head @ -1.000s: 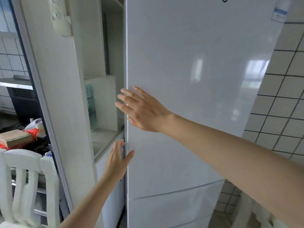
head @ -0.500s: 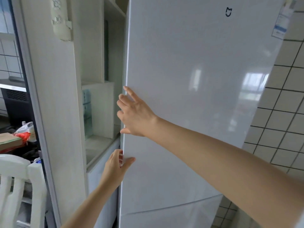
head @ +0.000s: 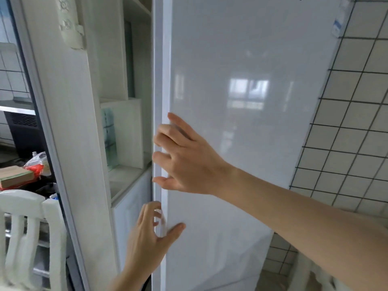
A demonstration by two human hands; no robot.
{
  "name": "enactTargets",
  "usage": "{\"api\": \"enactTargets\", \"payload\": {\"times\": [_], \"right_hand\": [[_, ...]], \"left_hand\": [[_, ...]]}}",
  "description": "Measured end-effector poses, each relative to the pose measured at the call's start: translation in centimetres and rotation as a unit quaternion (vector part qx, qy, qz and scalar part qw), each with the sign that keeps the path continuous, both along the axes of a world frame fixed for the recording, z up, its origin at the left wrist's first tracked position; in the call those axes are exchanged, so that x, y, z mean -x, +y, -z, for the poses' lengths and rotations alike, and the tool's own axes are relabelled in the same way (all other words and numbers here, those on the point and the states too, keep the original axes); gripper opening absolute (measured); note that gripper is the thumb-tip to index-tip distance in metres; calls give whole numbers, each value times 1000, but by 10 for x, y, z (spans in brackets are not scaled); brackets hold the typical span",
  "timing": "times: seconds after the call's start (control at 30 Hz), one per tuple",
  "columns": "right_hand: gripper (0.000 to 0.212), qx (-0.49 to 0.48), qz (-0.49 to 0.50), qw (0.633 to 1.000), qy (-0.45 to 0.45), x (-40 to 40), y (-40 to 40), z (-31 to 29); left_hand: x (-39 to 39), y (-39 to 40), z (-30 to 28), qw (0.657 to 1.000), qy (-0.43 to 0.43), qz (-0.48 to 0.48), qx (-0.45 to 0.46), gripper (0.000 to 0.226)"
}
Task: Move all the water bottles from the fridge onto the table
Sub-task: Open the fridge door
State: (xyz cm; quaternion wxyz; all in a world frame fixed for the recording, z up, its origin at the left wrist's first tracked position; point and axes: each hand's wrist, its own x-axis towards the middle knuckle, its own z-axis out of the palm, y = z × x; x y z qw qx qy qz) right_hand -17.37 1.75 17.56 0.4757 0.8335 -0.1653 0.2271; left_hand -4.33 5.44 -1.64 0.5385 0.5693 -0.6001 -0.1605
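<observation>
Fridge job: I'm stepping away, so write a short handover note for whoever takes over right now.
Left hand: gripping the left edge of the fridge door, fingers curled round it, thumb on the front.
Right hand: higher on the same edge, fingertips hooked over it.
Door: cracked open at most; the interior is not visible.
Bottles: none in view. The table is not in view.
Done: hands on the door.
Left: swing the door open, find the bottles, carry all to the table.
</observation>
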Motion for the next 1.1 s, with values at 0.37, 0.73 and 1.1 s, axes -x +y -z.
{"api": "enactTargets", "payload": {"times": [0.37, 0.73, 1.1], "right_hand": [[32, -107, -91, 963, -229, 122, 135, 35], [68, -219, -74, 822, -520, 267, 245, 40], [58, -130, 82, 764, -626, 394, 246, 45]], "left_hand": [[126, 112, -14, 987, 9, 113, 111, 104], [272, 170, -5, 957, -45, 214, 188, 89], [414, 150, -13, 895, -291, 199, 272, 93]]}}
